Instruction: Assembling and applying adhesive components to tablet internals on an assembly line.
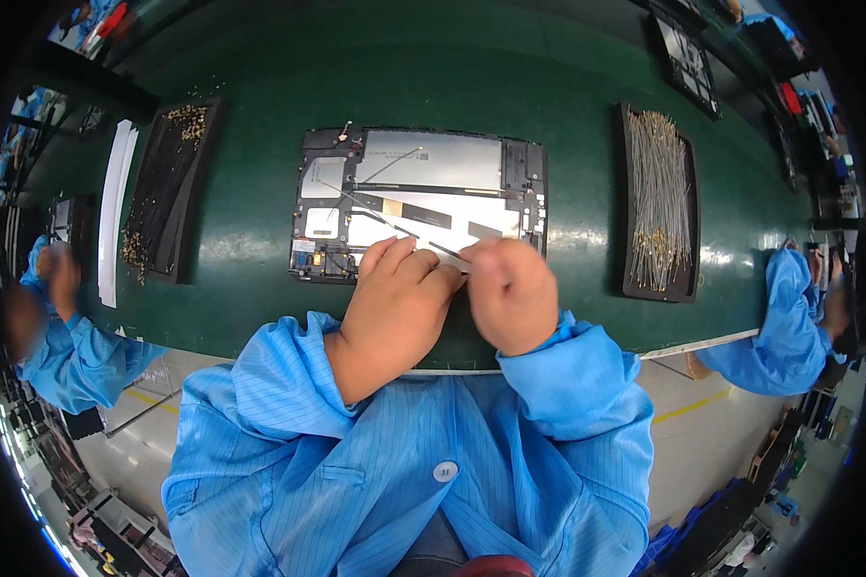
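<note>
An opened tablet (433, 207) lies on the bench in front of me, its silvery battery plates and dark inner frame showing. A thin cable (361, 204) slants across it down to the fingertips of my left hand (399, 303). That hand is closed, with bent fingers over the tablet's near edge; its pinch is partly hidden. Beside it, my right hand (515, 293) is curled tight around a thin dark stick-like piece (447, 252), whose far end points at the tablet near the left fingertips. I cannot make out its exact kind.
A black tray (688, 284) of thin cables with gold-coloured ends stands at the right. On the left are another black tray (168, 192) with small gold-coloured bits and a white strip (115, 216). The green bench (250, 240) ends close to me. Blue-sleeved people sit at both sides.
</note>
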{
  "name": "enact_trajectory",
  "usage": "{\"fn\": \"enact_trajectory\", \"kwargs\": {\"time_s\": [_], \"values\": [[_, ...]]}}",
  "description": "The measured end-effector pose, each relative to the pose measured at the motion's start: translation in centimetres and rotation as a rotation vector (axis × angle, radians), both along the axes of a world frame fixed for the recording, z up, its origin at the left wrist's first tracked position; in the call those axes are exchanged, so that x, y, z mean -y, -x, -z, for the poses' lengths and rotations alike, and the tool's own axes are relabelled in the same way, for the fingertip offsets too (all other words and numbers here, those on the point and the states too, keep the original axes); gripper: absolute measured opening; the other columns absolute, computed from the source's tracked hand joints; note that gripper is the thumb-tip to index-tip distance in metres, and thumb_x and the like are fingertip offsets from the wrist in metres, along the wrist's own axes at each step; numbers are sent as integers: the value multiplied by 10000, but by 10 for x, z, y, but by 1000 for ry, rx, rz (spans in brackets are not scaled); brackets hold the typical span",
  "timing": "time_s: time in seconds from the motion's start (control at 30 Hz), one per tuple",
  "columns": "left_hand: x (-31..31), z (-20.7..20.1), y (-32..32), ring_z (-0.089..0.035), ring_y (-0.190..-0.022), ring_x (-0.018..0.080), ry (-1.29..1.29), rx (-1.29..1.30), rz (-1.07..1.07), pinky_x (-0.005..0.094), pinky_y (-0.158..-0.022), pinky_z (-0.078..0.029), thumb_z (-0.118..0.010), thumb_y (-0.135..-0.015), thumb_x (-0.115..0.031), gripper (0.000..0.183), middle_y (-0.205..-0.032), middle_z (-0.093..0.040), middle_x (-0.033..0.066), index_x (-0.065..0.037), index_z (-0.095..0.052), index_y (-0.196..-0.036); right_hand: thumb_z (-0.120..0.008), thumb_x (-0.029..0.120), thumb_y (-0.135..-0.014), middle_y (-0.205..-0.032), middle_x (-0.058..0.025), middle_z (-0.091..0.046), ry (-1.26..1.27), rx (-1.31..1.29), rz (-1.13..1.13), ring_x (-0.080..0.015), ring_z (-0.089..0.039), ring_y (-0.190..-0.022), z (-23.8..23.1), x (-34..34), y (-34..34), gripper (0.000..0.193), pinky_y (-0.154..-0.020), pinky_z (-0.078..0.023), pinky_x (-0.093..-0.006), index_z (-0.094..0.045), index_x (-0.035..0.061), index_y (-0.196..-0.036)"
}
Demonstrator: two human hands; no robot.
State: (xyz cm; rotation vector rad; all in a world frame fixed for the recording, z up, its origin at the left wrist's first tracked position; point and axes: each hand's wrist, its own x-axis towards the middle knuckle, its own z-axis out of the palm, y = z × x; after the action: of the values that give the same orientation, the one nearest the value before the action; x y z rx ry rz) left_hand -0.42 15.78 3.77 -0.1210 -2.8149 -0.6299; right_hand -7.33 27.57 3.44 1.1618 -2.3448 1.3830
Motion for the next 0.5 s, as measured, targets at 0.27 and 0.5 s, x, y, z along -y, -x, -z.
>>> {"fn": "enact_trajectory", "kwargs": {"time_s": [0.27,0.5], "values": [[70,-2,6,-484,-734,283,218,-272,-278,381,-688,-380,-528,-682,-76,168,-744,-523,125,-21,-536,-841,-409,304,-834,-635,-81,-523,692,941,571,-145,-489,-545,-14,-40,8,380,-502,-418,-256,-372,4,-1064],[100,4,-51,-476,-866,329,-394,119,-625,390,-794,-353,-534,-741,-148,353,-926,-519,175,43,-460,-1029,-463,268,-811,-765,-81,-527,539,1230,576,-126,-483,-622,1,-66,-9,395,-503,-417,-242,-380,4,-1092]]}}
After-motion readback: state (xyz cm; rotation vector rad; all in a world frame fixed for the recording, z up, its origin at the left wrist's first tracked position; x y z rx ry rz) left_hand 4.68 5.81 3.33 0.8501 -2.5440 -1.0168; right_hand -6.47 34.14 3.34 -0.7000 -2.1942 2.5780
